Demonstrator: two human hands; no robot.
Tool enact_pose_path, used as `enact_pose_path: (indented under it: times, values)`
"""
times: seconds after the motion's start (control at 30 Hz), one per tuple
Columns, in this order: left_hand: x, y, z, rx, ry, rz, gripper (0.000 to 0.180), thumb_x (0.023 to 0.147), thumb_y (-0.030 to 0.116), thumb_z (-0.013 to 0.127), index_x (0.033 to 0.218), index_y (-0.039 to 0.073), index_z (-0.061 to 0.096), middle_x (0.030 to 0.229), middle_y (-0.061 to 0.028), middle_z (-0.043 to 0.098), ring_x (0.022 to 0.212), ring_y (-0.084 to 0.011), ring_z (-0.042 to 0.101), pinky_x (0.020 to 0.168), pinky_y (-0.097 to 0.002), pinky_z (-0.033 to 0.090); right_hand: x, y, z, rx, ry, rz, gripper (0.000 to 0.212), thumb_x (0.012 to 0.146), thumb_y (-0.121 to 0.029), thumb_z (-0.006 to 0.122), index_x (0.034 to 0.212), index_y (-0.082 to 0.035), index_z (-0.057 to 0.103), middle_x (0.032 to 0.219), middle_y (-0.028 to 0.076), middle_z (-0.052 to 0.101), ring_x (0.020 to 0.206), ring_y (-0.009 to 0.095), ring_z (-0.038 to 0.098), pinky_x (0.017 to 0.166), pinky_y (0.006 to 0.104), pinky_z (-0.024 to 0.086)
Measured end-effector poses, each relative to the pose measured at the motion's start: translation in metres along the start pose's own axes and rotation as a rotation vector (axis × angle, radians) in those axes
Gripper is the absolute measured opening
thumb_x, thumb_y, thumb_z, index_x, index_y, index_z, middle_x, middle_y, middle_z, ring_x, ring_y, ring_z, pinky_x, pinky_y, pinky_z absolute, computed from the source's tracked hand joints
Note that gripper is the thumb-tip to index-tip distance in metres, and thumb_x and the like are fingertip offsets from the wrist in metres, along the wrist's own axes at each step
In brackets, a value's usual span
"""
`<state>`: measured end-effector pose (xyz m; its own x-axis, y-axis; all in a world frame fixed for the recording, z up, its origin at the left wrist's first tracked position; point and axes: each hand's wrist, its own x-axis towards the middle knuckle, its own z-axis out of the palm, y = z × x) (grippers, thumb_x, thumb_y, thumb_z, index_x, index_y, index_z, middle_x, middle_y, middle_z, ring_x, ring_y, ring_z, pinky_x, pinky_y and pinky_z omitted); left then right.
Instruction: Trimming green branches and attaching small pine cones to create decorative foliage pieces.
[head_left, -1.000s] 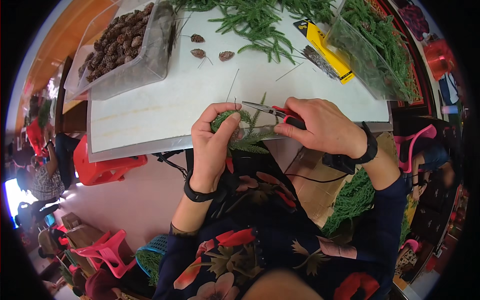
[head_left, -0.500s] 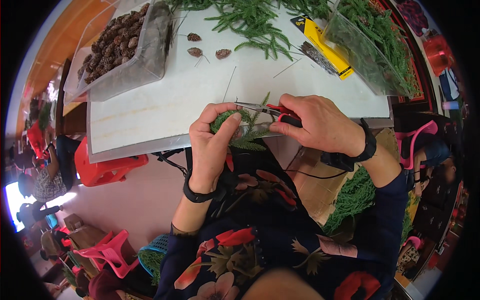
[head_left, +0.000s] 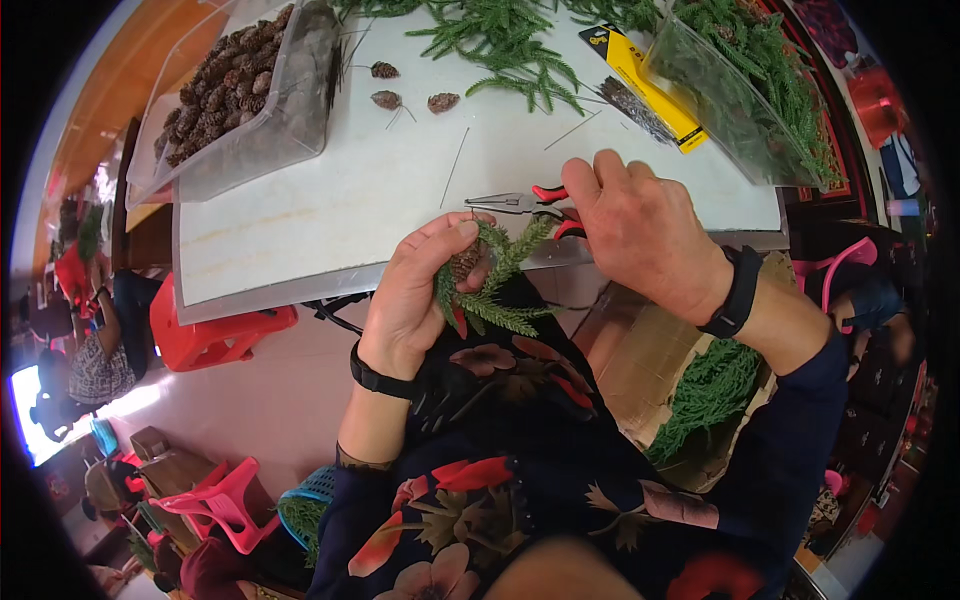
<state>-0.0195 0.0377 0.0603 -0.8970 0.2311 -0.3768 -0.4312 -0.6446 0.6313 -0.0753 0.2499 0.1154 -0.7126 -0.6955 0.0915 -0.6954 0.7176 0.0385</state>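
My left hand is closed on a green artificial pine sprig at the front edge of the table. A brown pine cone sits among its needles, partly hidden by my fingers. From the right, my right hand grips needle-nose pliers by their red and black handles. The plier tips lie just above my left fingertips, by a thin wire end at the top of the sprig. Whether the jaws pinch that wire is too small to tell.
A clear bin of pine cones stands at the left. Three loose cones, thin wires and green sprigs lie on the white table. At the right are a yellow package and a clear bin of greenery.
My left hand has turned, so the pine cone in the sprig now shows. My right hand has shifted up and right, and the pliers now point more level.
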Motion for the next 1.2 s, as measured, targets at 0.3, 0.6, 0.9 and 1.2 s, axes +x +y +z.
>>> enact_pose_path:
  times: [0.3, 0.6, 0.9, 1.2]
  values:
    - [0.004, -0.011, -0.001, 0.07, 0.094, 0.141, 0.017, 0.091, 0.009, 0.058, 0.104, -0.002, 0.062, 0.076, -0.0014, 0.058, 0.063, -0.0082, 0.051, 0.059, -0.0201, 0.04, 0.006, -0.006, -0.015, -0.428, 0.094, -0.026, 0.019, 0.078, -0.012, 0.061, 0.092, -0.007, 0.05, 0.071, 0.004, 0.042, 0.06, 0.017, 0.049, 0.049, 0.0274, 0.043]
    - [-0.002, -0.014, 0.0, 0.294, 0.159, 0.331, 0.018, 0.092, 0.007, 0.059, 0.108, 0.0, 0.062, 0.077, 0.0011, 0.058, 0.068, -0.0052, 0.052, 0.065, -0.0196, 0.043, 0.016, 0.023, -0.013, 0.842, -0.646, 0.237, 0.036, 0.091, -0.031, 0.058, 0.108, 0.0, 0.052, 0.096, 0.013, 0.064, 0.09, 0.026, 0.059, 0.074, 0.0388, 0.046]
    - [-0.002, -0.015, 0.001, 0.355, 0.17, 0.283, 0.019, 0.094, 0.011, 0.059, 0.108, 0.0, 0.061, 0.077, 0.0005, 0.059, 0.068, -0.0054, 0.053, 0.06, -0.019, 0.042, 0.014, 0.028, -0.007, 0.925, -0.708, 0.117, 0.045, 0.092, -0.034, 0.057, 0.122, -0.001, 0.052, 0.106, 0.017, 0.063, 0.098, 0.027, 0.059, 0.088, 0.0353, 0.044]
    - [0.001, -0.016, 0.001, 0.346, 0.144, 0.245, 0.019, 0.094, 0.014, 0.058, 0.105, -0.001, 0.061, 0.075, -0.0001, 0.059, 0.064, -0.0057, 0.051, 0.057, -0.0187, 0.04, 0.014, 0.036, 0.001, 1.023, -0.815, 0.139, 0.053, 0.092, -0.035, 0.058, 0.132, -0.003, 0.049, 0.12, 0.016, 0.061, 0.111, 0.025, 0.057, 0.097, 0.0331, 0.041]
